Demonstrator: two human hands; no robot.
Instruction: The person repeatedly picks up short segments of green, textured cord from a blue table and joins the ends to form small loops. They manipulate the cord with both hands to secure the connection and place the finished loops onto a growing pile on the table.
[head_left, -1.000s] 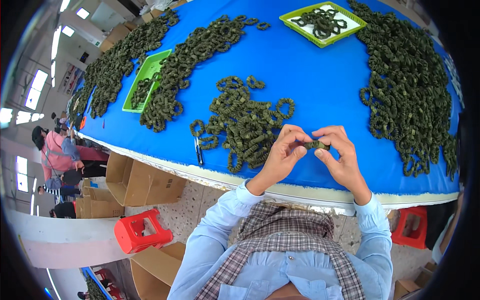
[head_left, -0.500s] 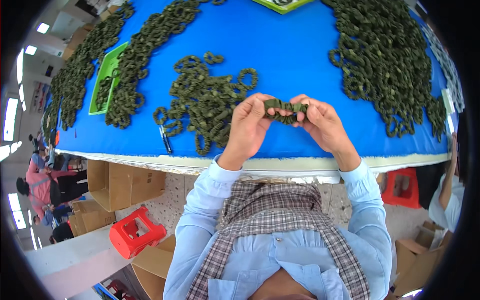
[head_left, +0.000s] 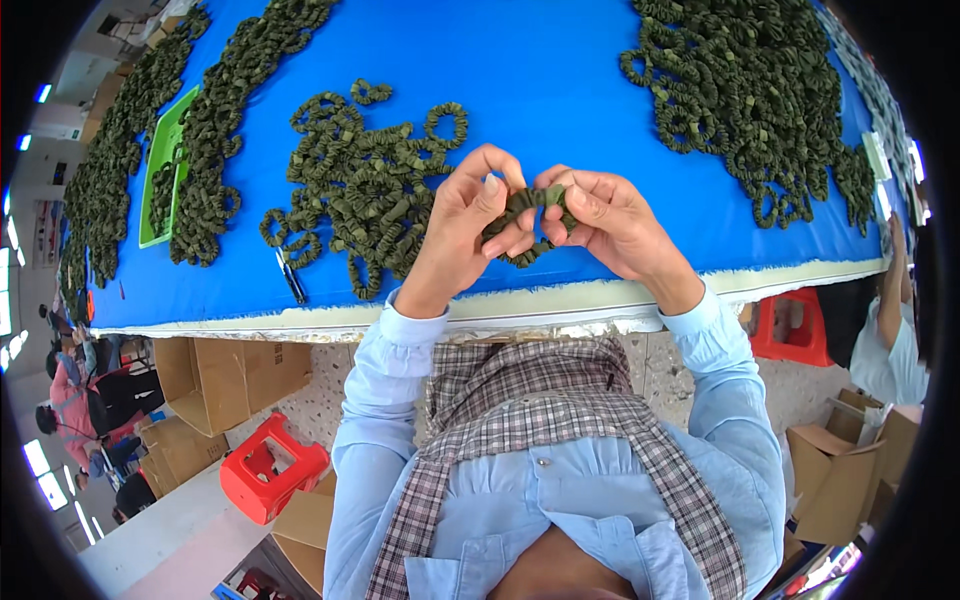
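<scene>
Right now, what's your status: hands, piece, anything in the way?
Right hand pinching green ruffled ring; left hand touching it too. Ring between both hands, over blue table. Nothing seen blocking it; loose pile and slim tool lie leftward.

"What's the band (head_left: 537, 197) like?"
"Dark green cloth, all wrinkly. It's a small loop, with a gap in the middle."
"Where is it?"
"Held up over the table (head_left: 590, 80), near the front edge. Some of it is hidden."

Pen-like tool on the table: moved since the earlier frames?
No. The pen-like tool still lies beside the same green scrunchies, near the table's edge; only the view shifted.
</scene>
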